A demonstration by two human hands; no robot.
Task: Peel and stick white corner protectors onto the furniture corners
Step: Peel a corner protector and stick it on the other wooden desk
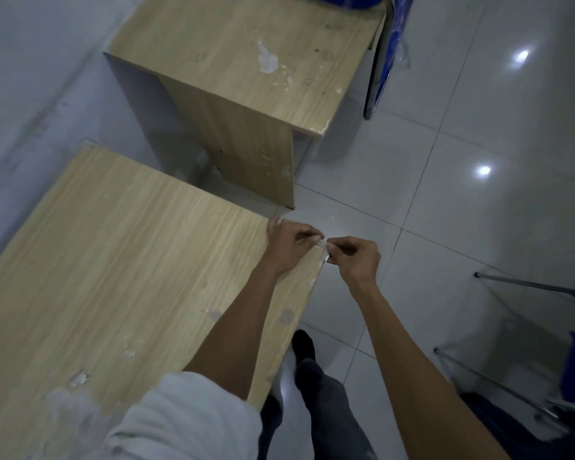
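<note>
A small pale plastic corner protector (323, 244) is pinched from both sides, by the fingertips of the left hand (287, 245) and of the right hand (357, 257), just above the right edge of the near light wood-grain tabletop (130, 260). Whether the backing is already lifted cannot be told. The liner is best started at one edge, with the adhesive left untouched

Both arms stretched out forward, bare forearms, left one coming out of a rolled-up white sleeve (180, 419). Left hand (287, 242) and right hand (356, 257) meet fingertip to fingertip, fingers curled in a pinch, knuckles up, wrists pretty much straight.
</note>
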